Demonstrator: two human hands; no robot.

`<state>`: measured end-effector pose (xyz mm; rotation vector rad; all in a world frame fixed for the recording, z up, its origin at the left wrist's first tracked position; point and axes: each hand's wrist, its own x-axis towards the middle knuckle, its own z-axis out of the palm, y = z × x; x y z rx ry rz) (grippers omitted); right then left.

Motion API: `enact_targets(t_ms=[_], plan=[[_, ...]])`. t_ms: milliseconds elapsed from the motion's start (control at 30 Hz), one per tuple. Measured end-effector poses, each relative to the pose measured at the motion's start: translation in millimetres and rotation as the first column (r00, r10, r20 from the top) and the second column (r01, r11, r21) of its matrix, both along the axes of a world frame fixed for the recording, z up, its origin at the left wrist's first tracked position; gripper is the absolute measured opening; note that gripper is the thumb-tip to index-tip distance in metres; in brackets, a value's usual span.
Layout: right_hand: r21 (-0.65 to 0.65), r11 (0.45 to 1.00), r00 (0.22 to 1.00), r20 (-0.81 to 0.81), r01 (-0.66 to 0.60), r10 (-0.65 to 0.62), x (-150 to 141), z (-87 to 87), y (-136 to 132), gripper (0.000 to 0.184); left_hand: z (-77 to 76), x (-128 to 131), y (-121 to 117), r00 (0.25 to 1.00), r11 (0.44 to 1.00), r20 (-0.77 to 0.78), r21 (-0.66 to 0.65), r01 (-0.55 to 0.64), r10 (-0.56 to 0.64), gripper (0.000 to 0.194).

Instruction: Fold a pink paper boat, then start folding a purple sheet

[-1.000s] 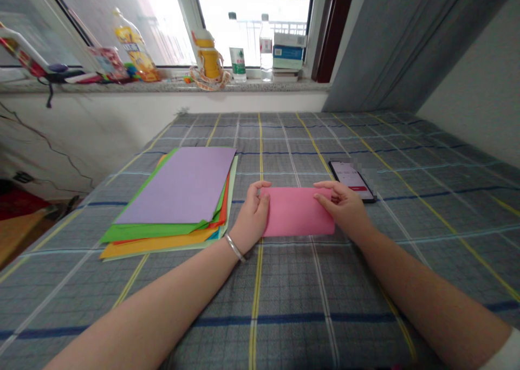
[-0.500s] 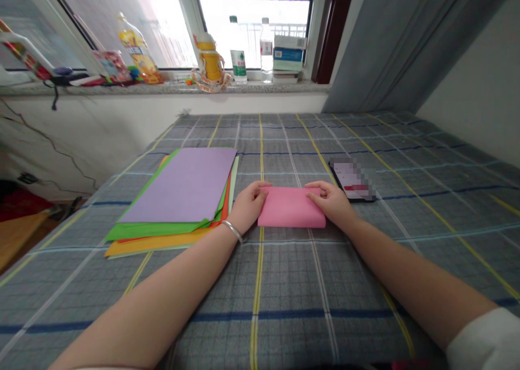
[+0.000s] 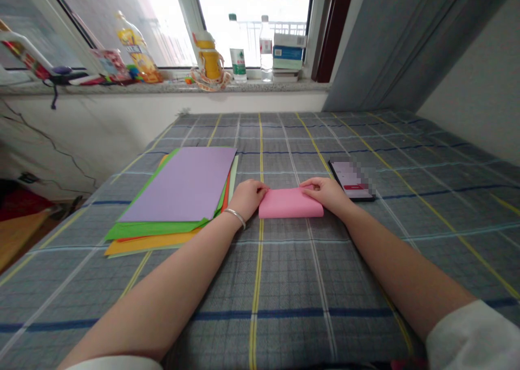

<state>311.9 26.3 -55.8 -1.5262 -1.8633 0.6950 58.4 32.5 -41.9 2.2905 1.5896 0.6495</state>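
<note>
Pressing down on a folded pink paper [image 3: 291,203], the left hand [image 3: 248,198] is resting its fingertips against the paper's left end, while the right hand [image 3: 326,193] is lying half open over its right end, with neither hand pinching it. The paper is lying flat on a grey plaid cover [image 3: 260,305], just beside a stack of coloured paper [image 3: 162,230] topped by a lilac sheet [image 3: 179,183], and a smartphone [image 3: 351,179] is lying near the right hand.

A plaid bedsheet [image 3: 284,283] holds stacked coloured paper [image 3: 176,186], a folded pink sheet [image 3: 291,203] and a phone [image 3: 351,179].
</note>
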Motion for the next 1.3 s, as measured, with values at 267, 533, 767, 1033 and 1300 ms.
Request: enact_targets(t_ms=[267,533,767,1033,1300], plan=[[0.156,0.98,0.972,0.22,-0.123,0.087,2,4.9,5,0.015,1.5,2,-3,0.983,0.992,-0.167,0.092,0.091,-0.074,0.026],[0.225,0.908,0.92,0.259,-0.353,0.294,4,-1.3,11,0.03,5.4,1,9,0.777,0.78,-0.365,0.181,0.599,-0.512,0.038],[0.245,0.895,0.906,0.307,-0.372,0.293,2,0.4,9,0.036,17.4,5,9,0.716,0.78,-0.502,0.123,0.614,-0.485,0.034],[0.18,0.899,0.853,0.432,-0.398,0.291,1,4.1,9,0.035,26.4,10,11,0.704,0.835,-0.496,-0.084,0.543,-0.508,0.041],[0.015,0.92,0.703,0.651,-0.391,0.288,-15,39.3,-2,0.03,37.4,31,-10,0.731,0.912,-0.572,-0.083,0.401,-0.373,0.037]])
